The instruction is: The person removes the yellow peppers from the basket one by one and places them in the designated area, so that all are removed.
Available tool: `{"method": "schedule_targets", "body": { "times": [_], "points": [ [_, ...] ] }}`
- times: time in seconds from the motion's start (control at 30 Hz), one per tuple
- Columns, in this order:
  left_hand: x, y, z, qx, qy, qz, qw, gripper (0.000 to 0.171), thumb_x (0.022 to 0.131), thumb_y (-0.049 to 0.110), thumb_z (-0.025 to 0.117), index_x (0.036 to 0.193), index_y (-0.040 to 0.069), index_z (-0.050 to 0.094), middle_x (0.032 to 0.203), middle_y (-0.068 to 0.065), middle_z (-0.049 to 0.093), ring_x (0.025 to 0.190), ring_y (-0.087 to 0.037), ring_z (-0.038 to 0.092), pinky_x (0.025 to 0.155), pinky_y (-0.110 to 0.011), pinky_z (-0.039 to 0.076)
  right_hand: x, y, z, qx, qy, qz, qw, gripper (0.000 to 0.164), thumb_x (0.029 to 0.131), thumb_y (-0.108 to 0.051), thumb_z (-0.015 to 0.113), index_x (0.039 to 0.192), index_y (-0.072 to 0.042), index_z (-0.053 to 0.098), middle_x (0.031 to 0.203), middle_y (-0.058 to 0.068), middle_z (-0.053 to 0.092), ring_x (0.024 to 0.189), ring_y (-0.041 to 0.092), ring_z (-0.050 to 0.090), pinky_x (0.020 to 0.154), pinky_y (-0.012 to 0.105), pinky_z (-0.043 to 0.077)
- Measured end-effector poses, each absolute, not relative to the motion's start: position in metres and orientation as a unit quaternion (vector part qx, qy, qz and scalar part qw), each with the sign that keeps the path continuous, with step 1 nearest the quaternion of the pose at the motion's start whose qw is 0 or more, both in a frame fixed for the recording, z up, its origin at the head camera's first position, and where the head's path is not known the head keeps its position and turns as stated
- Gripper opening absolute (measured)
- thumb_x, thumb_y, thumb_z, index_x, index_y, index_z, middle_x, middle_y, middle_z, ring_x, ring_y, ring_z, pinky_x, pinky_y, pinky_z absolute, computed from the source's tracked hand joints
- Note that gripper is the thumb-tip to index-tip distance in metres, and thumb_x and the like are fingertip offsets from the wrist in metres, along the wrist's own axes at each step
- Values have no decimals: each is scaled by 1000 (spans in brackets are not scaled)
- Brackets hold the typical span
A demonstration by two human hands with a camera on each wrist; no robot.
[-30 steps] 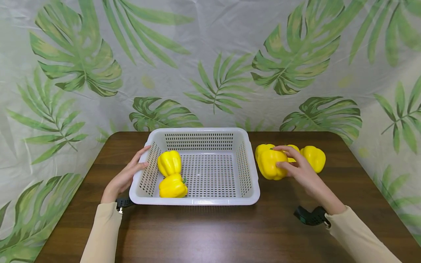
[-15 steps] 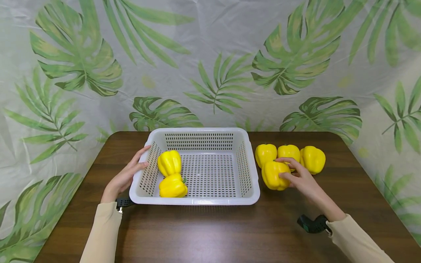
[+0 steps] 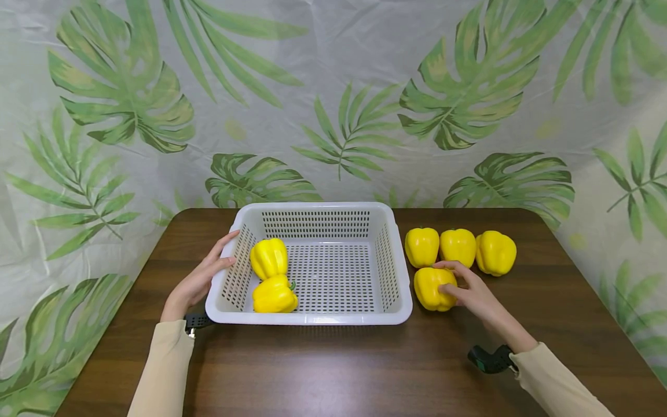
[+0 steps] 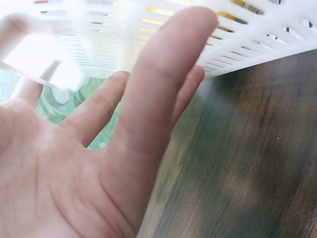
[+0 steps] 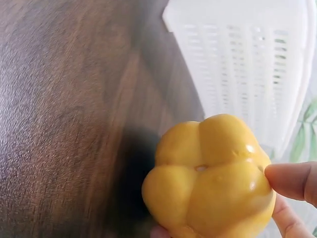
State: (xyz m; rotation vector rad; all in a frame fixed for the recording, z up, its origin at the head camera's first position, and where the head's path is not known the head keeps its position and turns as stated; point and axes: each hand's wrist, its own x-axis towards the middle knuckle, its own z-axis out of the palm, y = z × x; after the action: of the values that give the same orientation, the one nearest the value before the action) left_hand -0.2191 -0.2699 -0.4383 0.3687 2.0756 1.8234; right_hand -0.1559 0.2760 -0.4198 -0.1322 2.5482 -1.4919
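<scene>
My right hand (image 3: 471, 295) holds a yellow bell pepper (image 3: 431, 288) between thumb and fingers, just right of the white perforated basket (image 3: 307, 319). In the right wrist view that bell pepper (image 5: 208, 178) shows its lobed underside close over the wood, with a dark shadow beside it. Along the basket's left side lies my left hand (image 3: 200, 278), its fingers and thumb extended against the wall and rim. The left wrist view has the left hand (image 4: 114, 134) beside the slotted basket wall (image 4: 237, 37). Inside the basket, at its left, lie two yellow bell peppers (image 3: 268, 258).
Behind the held pepper, three more yellow bell peppers (image 3: 457, 247) stand in a row near the back of the dark wooden table (image 3: 333, 370). A leaf-print cloth (image 3: 349, 116) hangs behind the table.
My right hand has brought the held bell pepper down and toward the table's front, away from the row of three, which now shows fully. The left hand and basket have stayed put.
</scene>
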Motion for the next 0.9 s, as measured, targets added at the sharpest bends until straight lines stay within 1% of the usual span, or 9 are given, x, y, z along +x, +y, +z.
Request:
{"method": "schedule_targets", "body": {
  "times": [0.2,0.4,0.63,0.8,0.9],
  "points": [
    [-219,-270,-439,128,736,642,175,63,100,23,43,152,31,8,153,-22,8,117,-55,40,76,-58,51,-157,277,-422,-40,862,-494,103,49,96,-21,57,138,-4,41,141,27,33,112,40,42,75,40,48],
    [-219,-270,-439,123,739,640,172,64,100,23,44,152,31,9,153,-21,9,117,-54,41,76,-58,51,-157,275,-418,-51,867,-484,111,50,96,-22,58,139,-4,40,143,27,32,115,41,42,82,46,49],
    [-219,-270,-439,122,739,640,171,63,100,23,44,152,31,9,153,-21,10,116,-53,42,77,-58,51,-156,273,-415,-63,880,-461,100,50,96,-22,58,139,-4,42,140,27,38,110,39,47,80,42,48],
    [-219,-270,-438,123,740,639,171,63,100,23,44,152,31,9,153,-21,9,117,-54,41,77,-58,51,-157,273,-414,-60,885,-451,96,49,96,-21,57,140,-4,41,139,28,38,113,42,45,85,48,46],
    [-219,-270,-438,124,741,638,170,64,100,23,44,153,30,9,153,-21,9,117,-54,41,77,-58,51,-157,273,-413,-54,884,-455,88,48,97,-20,56,139,-3,41,138,31,38,117,45,43,88,53,44]
  ]
}}
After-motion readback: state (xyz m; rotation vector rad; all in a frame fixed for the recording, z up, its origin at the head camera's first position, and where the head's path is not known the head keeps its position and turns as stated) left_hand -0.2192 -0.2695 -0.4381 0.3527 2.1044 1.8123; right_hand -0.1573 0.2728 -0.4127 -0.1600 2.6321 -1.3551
